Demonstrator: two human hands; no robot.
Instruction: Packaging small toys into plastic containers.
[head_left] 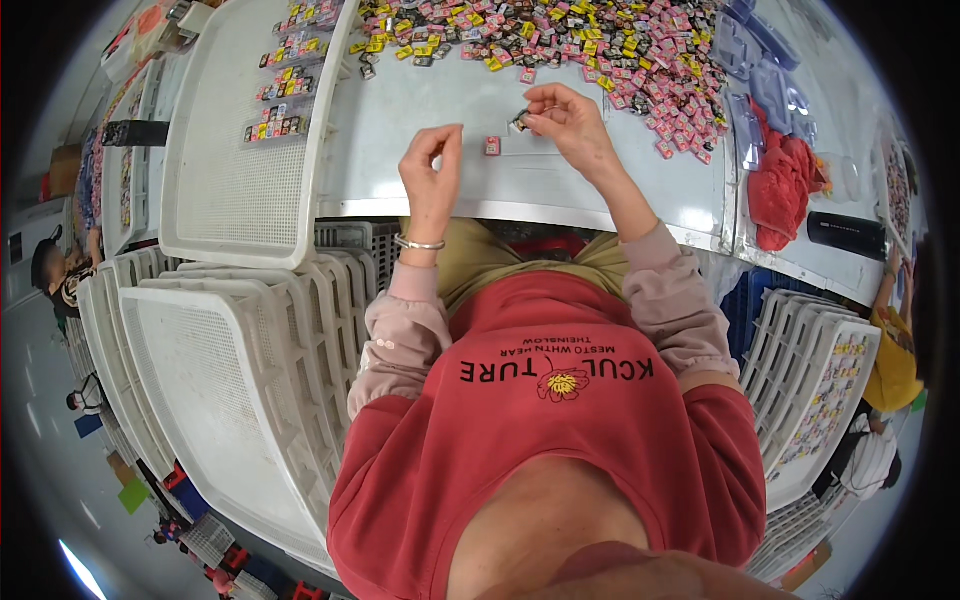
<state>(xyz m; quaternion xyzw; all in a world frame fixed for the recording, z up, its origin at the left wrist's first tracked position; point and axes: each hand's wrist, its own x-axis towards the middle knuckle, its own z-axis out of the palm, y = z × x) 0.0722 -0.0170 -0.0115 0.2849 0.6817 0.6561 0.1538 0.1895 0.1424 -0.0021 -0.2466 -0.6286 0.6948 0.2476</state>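
Above the white table, my right hand pinches a small dark block between thumb and fingers. My left hand hovers to its left, thumb and fingers curled together; whether anything tiny is between the tips is hidden. Between the hands lies a small pink block, at the left end of what looks like a clear plastic strip. Beyond them spreads a large heap of pink, yellow and black blocks.
On the left, a white mesh tray bears several rows of blocks. White trays stand stacked beside me on both sides. At right are clear plastic holders, a red cloth and a black cylinder. Other people work farther off.
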